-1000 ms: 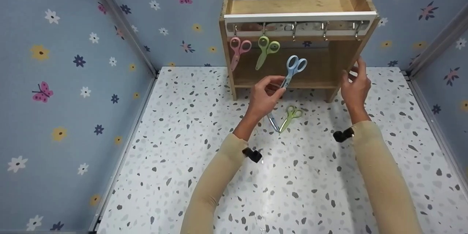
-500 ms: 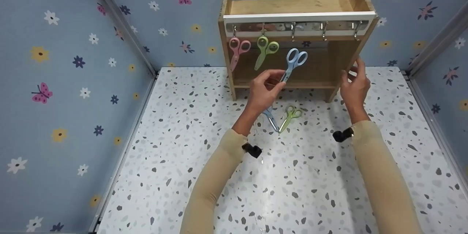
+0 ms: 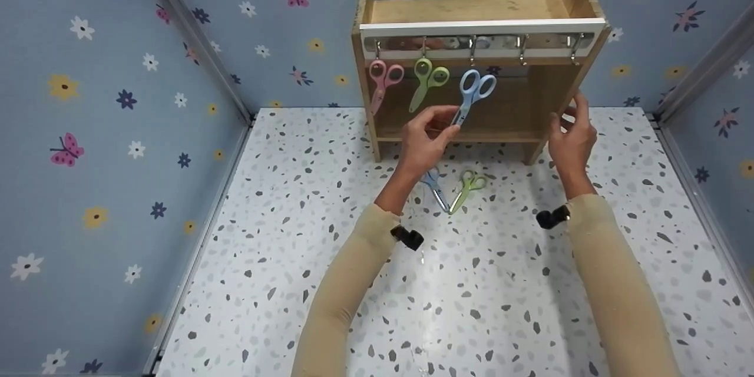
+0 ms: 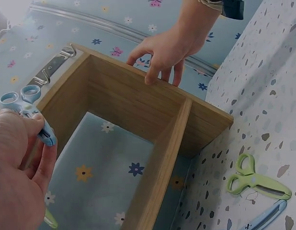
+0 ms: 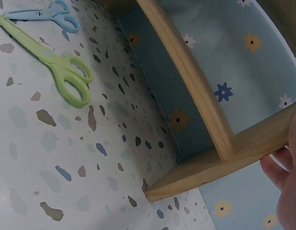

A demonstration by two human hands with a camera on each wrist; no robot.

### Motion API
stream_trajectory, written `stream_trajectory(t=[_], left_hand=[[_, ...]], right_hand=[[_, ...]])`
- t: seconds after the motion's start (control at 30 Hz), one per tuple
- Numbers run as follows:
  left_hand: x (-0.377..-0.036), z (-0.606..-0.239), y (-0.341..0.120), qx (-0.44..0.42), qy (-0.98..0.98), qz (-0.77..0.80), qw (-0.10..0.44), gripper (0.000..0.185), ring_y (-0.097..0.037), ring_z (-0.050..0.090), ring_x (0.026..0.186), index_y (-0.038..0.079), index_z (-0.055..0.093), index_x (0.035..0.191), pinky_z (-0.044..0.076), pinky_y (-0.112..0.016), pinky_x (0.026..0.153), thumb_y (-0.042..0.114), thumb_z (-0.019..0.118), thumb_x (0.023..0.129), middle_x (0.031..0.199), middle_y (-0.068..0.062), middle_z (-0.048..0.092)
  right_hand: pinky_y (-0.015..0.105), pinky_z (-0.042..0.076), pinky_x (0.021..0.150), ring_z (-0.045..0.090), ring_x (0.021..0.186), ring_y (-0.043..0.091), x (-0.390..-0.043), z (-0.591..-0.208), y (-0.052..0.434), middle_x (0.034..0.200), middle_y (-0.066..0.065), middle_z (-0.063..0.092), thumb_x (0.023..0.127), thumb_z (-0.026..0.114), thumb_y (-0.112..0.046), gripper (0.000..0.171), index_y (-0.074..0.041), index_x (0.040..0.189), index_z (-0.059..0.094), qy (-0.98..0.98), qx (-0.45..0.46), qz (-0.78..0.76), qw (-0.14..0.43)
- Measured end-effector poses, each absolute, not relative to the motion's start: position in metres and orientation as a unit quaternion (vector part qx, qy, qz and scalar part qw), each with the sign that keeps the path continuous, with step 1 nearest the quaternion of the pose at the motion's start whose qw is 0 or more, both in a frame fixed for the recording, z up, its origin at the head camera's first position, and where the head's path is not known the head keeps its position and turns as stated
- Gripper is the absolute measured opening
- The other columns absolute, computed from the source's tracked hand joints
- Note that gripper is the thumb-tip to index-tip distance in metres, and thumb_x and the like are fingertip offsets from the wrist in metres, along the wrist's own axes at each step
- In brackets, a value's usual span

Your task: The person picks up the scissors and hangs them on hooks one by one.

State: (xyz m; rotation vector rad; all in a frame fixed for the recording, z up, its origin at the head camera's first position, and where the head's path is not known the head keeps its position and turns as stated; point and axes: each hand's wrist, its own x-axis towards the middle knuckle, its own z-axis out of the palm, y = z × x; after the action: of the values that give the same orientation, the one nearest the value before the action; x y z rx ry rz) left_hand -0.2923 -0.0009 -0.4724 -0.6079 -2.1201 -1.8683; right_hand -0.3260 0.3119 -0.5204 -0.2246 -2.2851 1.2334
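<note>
Overhead, left hand (image 3: 425, 142) grip pinching blue scissors (image 3: 473, 93) below hooks, right hand (image 3: 570, 136) clasping rack edge (image 3: 591, 70)

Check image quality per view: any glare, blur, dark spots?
Head view: even light, sharp, faint glare streak on the table. Left wrist view: dim, left hand soft and close, blown highlight top left. Right wrist view: right hand blurred at the edge; green scissors sharp.

My left hand (image 3: 425, 142) holds the light-blue plastic scissors (image 3: 473, 92) up close under the middle hook of the wooden rack (image 3: 471, 9). To its left, pink scissors (image 3: 383, 79) and green scissors (image 3: 428, 78) hang side by side, crowding that end. The two hooks on the right hang free. My right hand (image 3: 570, 135) grips the rack's right wall. Near the rack, pale-green scissors (image 3: 468, 187) and another blue pair (image 3: 435, 187) lie on the speckled table (image 3: 294, 235).
</note>
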Motion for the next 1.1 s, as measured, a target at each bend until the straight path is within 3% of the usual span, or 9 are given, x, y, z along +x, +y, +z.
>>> stream_trajectory(t=[0.23,1.1], left_hand=[[-0.296,-0.471,0.0,-0.194,-0.717,-0.659,0.119,0.032,-0.004,0.069,0.095,-0.002,0.076,0.134,0.06,-0.018,0.084,0.002,0.08,0.102,0.117,-0.023,0.08],[-0.305,-0.469,0.009,-0.204,-0.693,-0.682,0.115,0.032,0.0,0.067,0.095,-0.006,0.075,0.133,0.059,-0.02,0.082,-0.002,0.078,0.102,0.118,-0.028,0.079]], right_hand=[[0.049,0.056,0.123,0.069,0.147,0.03,-0.326,-0.521,0.312,0.162,0.013,0.067,0.116,0.06,-0.016,0.057,-0.026,0.171,0.046,-0.845,-0.084,0.457,0.265],[0.048,0.056,0.123,0.069,0.146,0.028,-0.326,-0.521,0.312,0.162,0.009,0.067,0.115,0.062,-0.015,0.058,-0.026,0.17,0.048,-0.843,-0.083,0.458,0.27]])
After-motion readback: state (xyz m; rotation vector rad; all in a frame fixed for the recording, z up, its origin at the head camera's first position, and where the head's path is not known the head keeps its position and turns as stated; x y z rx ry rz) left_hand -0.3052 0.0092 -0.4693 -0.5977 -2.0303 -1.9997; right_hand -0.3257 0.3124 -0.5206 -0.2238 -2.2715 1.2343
